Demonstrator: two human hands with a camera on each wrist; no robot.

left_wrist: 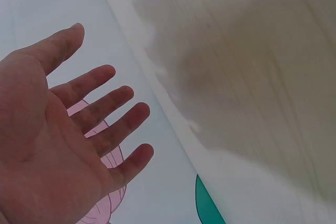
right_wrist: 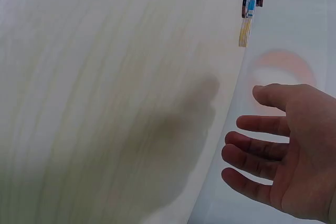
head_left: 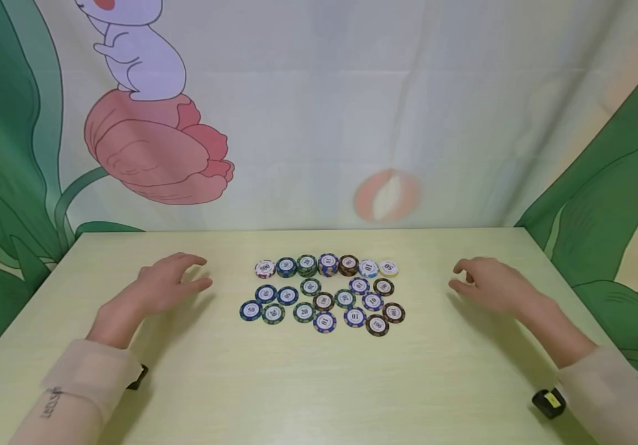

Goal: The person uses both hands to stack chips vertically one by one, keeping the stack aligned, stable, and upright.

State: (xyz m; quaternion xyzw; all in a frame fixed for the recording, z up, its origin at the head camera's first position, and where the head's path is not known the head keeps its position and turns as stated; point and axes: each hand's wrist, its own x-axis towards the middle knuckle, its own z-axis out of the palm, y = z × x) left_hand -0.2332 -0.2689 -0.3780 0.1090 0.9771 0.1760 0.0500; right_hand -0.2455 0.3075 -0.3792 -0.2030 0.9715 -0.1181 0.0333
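Poker chips lie on a pale wooden table between the two hands in the head view. A back row of several stacks runs from a white 500 chip past a tall blue stack to a yellow-edged chip. Single chips, such as a blue 50 chip and a black 100 chip, are scattered in front of that row. My left hand hovers left of the chips with relaxed fingers and holds nothing. On the other side my right hand is raised, loosely bent, also holding nothing.
Behind the table hangs a curtain printed with a rabbit, a pink flower and green leaves. Dark straps with small devices sit at both wrists, such as the black device at the right.
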